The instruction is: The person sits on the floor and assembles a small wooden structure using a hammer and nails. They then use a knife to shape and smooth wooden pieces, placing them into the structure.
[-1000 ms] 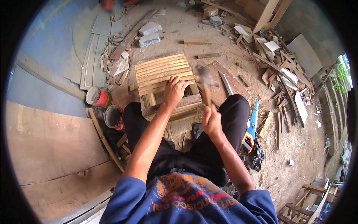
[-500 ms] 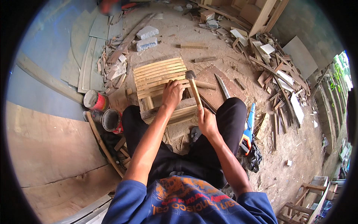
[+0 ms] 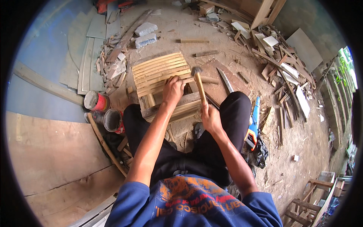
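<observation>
A slatted wooden frame [image 3: 160,70] stands between my knees, with pale narrow strips laid side by side across its top. My left hand [image 3: 173,90] rests on the strip nearest me, toward the right end, its fingers bent and pressed together. Whatever those fingers pinch is hidden beneath them. My right hand [image 3: 211,119] grips a hammer [image 3: 200,87] low on its wooden handle. The dark hammer head is raised just right of my left hand, beside the frame's right edge.
A handsaw blade [image 3: 225,80] lies on a brown board [image 3: 216,70] beyond my right knee. Close to that leg is a blue-and-orange saw [image 3: 254,121]. Paint cans [image 3: 113,120] stand on the left. Wood scraps [image 3: 285,73] are heaped at the right; pale blocks [image 3: 146,34] lie farther ahead.
The hammer head has shifted slightly right, away from my left hand. My left hand keeps its place on the frame. The whole view has tilted a little.
</observation>
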`<state>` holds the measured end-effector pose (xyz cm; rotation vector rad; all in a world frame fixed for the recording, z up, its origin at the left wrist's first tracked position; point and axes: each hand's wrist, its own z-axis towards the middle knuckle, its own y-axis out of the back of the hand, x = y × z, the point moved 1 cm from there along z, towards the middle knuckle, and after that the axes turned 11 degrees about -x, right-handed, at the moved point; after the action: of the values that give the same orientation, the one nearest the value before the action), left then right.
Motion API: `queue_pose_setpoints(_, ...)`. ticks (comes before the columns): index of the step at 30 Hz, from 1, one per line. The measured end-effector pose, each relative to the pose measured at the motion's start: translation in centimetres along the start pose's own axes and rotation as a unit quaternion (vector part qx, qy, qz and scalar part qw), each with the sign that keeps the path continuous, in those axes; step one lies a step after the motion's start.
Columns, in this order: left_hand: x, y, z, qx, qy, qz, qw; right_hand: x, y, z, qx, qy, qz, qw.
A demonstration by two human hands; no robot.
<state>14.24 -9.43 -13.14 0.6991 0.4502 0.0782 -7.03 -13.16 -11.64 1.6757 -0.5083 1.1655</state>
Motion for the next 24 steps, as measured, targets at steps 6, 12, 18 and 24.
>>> queue_pose_setpoints(6, 0.5, -0.9, -0.2, -0.005, 0.027, -0.004, 1.0, -0.8, 1.8, 3.0, 0.017, 0.058, -0.065, 0.996)
queue_pose_setpoints(12, 0.1, 0.0, -0.4, 0.001, 0.016, -0.002, 1.0, 6.4, 2.9, -0.4, -0.052, 0.092, 0.311, 0.945)
queue_pose_setpoints(18, 0.5, 0.1, 0.0, 0.005, 0.028, 0.01, 1.0, -2.1, -0.8, -0.3, -0.01, 0.021, 0.013, 1.0)
queue_pose_setpoints(24, -0.3, -0.3, 0.8, -0.025, 0.001, -0.029, 0.999, 1.7, 2.7, -2.3, -0.08, 0.007, 0.338, 0.938)
